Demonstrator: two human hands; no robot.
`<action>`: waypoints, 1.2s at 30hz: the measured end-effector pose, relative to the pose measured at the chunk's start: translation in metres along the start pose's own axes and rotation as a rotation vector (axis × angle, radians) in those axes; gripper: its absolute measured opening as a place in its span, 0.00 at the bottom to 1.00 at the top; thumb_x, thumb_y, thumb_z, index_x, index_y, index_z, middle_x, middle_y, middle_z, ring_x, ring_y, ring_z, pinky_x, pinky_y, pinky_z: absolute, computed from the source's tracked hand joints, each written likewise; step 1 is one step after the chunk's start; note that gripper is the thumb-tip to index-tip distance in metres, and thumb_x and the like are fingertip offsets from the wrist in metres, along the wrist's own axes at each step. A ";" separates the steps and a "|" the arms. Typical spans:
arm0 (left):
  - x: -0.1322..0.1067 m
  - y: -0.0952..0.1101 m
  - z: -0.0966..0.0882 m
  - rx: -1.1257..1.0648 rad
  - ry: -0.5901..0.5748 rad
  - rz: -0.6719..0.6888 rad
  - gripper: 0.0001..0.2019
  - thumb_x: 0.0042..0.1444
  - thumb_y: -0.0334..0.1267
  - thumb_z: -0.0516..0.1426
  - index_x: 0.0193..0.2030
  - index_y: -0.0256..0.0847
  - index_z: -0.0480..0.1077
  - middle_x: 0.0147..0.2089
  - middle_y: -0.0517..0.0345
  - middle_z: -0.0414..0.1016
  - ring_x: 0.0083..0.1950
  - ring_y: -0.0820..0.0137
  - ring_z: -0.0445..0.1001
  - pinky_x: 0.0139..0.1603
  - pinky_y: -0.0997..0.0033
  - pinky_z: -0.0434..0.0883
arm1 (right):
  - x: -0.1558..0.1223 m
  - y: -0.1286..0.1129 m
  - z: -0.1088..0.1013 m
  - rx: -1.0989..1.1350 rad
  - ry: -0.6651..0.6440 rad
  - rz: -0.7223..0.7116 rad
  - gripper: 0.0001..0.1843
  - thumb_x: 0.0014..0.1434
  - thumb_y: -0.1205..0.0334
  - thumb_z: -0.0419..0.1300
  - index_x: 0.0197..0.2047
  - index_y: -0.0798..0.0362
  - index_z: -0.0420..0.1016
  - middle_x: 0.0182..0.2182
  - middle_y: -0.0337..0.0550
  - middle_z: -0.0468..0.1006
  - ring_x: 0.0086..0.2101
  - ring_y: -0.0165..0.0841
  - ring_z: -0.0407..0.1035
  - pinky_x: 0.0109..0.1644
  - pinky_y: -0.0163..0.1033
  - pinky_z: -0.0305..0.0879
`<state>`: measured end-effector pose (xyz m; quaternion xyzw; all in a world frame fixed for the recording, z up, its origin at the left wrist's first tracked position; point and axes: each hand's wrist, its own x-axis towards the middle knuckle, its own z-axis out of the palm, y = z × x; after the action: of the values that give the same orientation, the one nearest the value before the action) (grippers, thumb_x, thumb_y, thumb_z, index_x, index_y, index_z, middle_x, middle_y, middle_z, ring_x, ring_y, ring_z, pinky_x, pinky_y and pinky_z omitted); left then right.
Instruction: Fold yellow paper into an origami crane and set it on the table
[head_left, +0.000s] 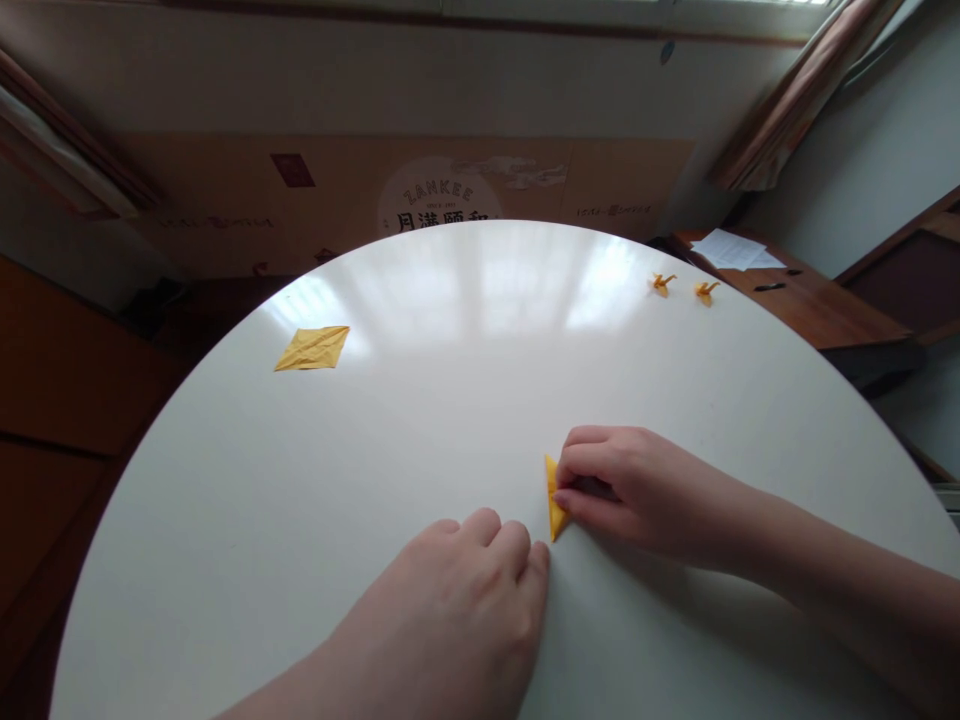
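My right hand (622, 490) rests on the round white table (420, 420), fingers curled and pinched on a small folded yellow paper (554, 497), most of which is hidden under the fingers. My left hand (457, 610) lies knuckles up just left of and below the paper, its fingers curled under; the fingertips are hidden, close to the paper's lower tip.
A flat yellow diamond-shaped folded paper (313, 347) lies at the table's far left. Two small orange folded paper figures (662, 284) (705, 291) stand near the far right edge. A wooden desk with white sheets (731, 250) stands beyond on the right; a cardboard box sits behind the table.
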<state>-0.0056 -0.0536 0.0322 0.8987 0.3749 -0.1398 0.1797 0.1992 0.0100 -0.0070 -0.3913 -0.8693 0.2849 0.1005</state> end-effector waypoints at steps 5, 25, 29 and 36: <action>-0.001 0.001 0.002 -0.022 -0.076 -0.060 0.18 0.54 0.23 0.52 0.50 0.37 0.73 0.38 0.47 0.77 0.36 0.61 0.74 0.33 0.67 0.71 | 0.002 0.000 0.001 -0.002 0.004 0.014 0.08 0.58 0.70 0.60 0.27 0.53 0.72 0.29 0.35 0.73 0.28 0.26 0.67 0.33 0.32 0.59; 0.009 0.000 0.001 -0.091 -0.091 -0.161 0.28 0.57 0.27 0.53 0.66 0.42 0.63 0.42 0.49 0.76 0.39 0.60 0.76 0.37 0.62 0.74 | 0.001 0.001 0.002 -0.028 -0.024 0.031 0.08 0.60 0.68 0.59 0.29 0.52 0.73 0.30 0.36 0.75 0.29 0.28 0.68 0.33 0.32 0.59; 0.009 0.000 -0.001 -0.119 -0.058 -0.163 0.25 0.58 0.26 0.52 0.63 0.42 0.65 0.43 0.50 0.75 0.41 0.61 0.76 0.40 0.62 0.74 | 0.000 0.001 0.002 -0.043 -0.028 0.037 0.08 0.61 0.68 0.58 0.29 0.52 0.74 0.30 0.37 0.75 0.30 0.29 0.68 0.33 0.33 0.59; 0.006 -0.001 0.004 -0.177 0.053 -0.166 0.21 0.60 0.27 0.51 0.59 0.41 0.66 0.41 0.51 0.75 0.41 0.64 0.76 0.43 0.65 0.73 | 0.000 -0.001 0.003 -0.060 -0.019 0.047 0.08 0.61 0.68 0.58 0.30 0.52 0.75 0.31 0.39 0.76 0.30 0.30 0.69 0.34 0.35 0.60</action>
<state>-0.0030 -0.0511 0.0264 0.8486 0.4635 -0.0966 0.2361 0.1975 0.0087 -0.0088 -0.4118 -0.8688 0.2648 0.0736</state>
